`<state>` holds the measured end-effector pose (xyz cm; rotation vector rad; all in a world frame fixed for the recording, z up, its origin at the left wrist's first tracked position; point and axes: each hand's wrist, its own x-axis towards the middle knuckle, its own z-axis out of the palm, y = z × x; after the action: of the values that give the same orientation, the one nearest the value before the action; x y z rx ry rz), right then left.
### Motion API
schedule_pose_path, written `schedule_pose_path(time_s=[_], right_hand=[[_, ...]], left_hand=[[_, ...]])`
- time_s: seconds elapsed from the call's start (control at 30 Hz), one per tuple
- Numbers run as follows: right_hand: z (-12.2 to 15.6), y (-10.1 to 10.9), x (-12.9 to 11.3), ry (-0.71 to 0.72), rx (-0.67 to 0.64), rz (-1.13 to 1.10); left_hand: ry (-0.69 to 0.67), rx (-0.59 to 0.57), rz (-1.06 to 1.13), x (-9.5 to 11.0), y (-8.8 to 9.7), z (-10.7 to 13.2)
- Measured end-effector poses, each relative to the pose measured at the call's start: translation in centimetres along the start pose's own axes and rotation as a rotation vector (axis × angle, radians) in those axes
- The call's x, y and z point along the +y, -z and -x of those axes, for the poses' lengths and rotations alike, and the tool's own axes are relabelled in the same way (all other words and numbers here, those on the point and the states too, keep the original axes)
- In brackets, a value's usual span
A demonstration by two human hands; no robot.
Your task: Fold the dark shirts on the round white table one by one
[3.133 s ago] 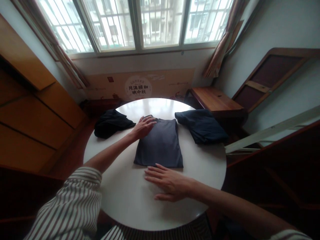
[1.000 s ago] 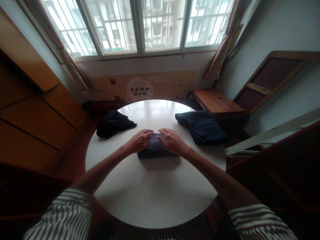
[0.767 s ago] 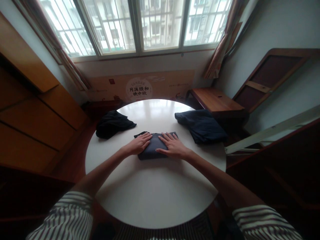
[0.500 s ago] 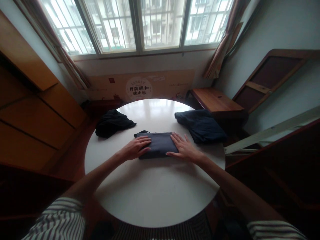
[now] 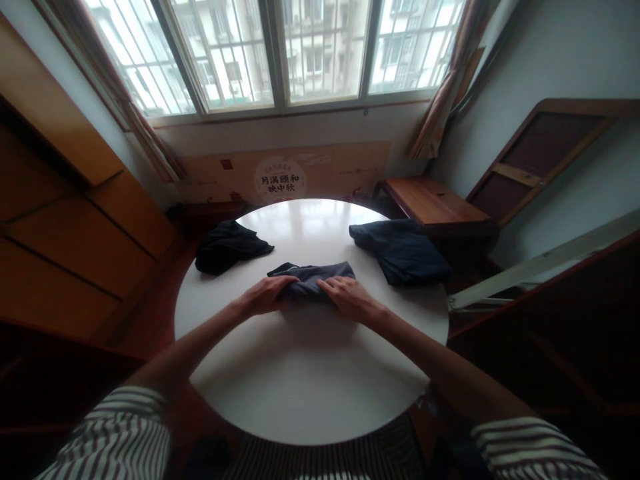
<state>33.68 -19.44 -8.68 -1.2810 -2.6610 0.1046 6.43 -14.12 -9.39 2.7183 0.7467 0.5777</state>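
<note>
Gripping a folded dark grey garment (image 5: 313, 277) on a round white table (image 5: 310, 400), the left hand (image 5: 267, 297) and right hand (image 5: 347, 300) curl their fingers together over its near edge.

Round white counter (image 5: 310, 393), glossy top, window glare across the far half, centred low in the frame. Directly on top: crumpled black garment (image 5: 231, 248) at far left of the top, just inside the rim; dark navy garment (image 5: 400, 251) at far right, near the rim; folded dark grey garment (image 5: 311, 272) mid-frame, between those two, touching neither.
</note>
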Motion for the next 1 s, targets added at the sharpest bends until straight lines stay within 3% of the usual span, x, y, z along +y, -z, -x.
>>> schedule_pose_path(time_s=[0.13, 0.23, 0.33, 0.43, 0.57, 0.63, 0.7, 0.77, 0.87, 0.93, 1.0], right_hand=[[0.5, 3.9, -0.6, -0.102, 0.109, -0.462], [0.9, 6.3, -1.4, -0.107, 0.032, -1.055], [0.8, 5.7, -1.9, -0.3, -0.103, -1.565], [0.7, 2.2, -2.0, -0.557, -0.138, -1.751], [1.8, -1.8, -1.6, -0.709, -0.111, -1.709], [2.7, -2.1, -1.5, -0.687, -0.098, -1.599], [3.4, -1.5, -1.6, -0.618, -0.05, -1.296], [3.7, -0.6, -1.9, -0.509, 0.079, -0.861], [3.4, -0.1, -2.6, -0.21, 0.221, -0.385], [3.2, -0.6, -3.2, 0.027, 0.166, -0.257], [3.7, -1.4, -3.7, 0.165, 0.068, -0.19]], left_hand=[[0.162, 0.028, 0.327, 0.3, 5.2, -3.0], [0.267, -0.002, 0.574, 0.0, 8.3, -5.1], [0.339, -0.054, 0.635, -1.1, 8.7, -6.6], [0.478, -0.232, 0.674, -2.9, 6.6, -7.4], [0.754, -0.556, 0.694, -5.1, 3.9, -7.8], [0.745, -0.506, 0.562, -5.2, 3.5, -7.4], [0.606, -0.327, 0.291, -4.4, 3.1, -6.7], [0.401, -0.179, 0.055, -3.0, 2.4, -5.7], [0.199, -0.188, -0.065, -0.8, 0.3, -3.9], [0.199, -0.247, -0.098, -0.1, -1.1, -3.0], [0.257, -0.284, -0.12, -0.1, -2.1, -2.4]])
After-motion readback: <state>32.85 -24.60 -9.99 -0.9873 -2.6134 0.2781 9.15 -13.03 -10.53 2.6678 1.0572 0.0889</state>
